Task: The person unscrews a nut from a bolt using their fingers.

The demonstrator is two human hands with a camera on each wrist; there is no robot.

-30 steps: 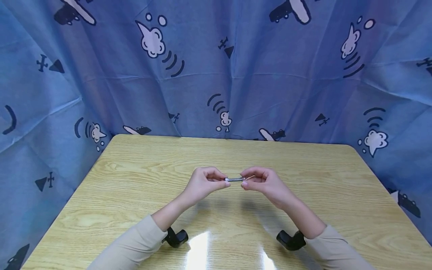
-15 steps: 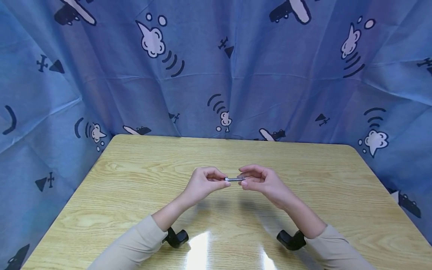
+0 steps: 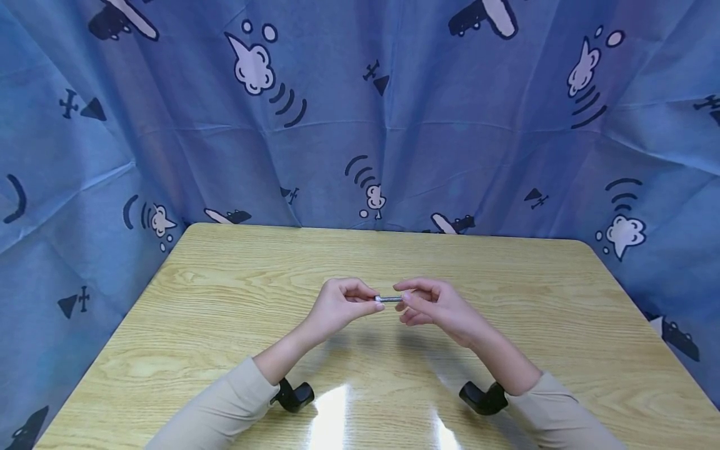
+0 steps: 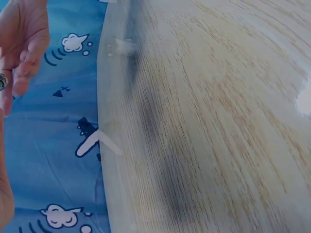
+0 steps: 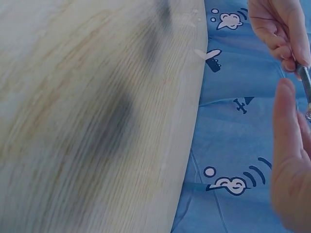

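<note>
A short silvery metal rod [image 3: 387,299] is held level a little above the wooden table [image 3: 225,300], between both hands. My left hand [image 3: 343,305] pinches its left end with curled fingers. My right hand [image 3: 430,303] pinches the right end between forefinger and thumb, covering that end. In the right wrist view the left hand [image 5: 279,29] holds the rod [image 5: 304,77] at the top right, and one of my right hand's fingers [image 5: 286,126] stands close beside it. At the left edge of the left wrist view, the right hand [image 4: 24,39] shows with a bit of metal [image 4: 2,80].
Blue cloth printed with clouds and planes [image 3: 360,112] hangs behind the table and along both sides. Black wrist camera mounts [image 3: 294,395] [image 3: 482,399] sit under my forearms near the table's front edge. The tabletop carries nothing else in view.
My right hand's fingers have slid left along the rod, so less of it shows between the hands. The left hand has stayed put.
</note>
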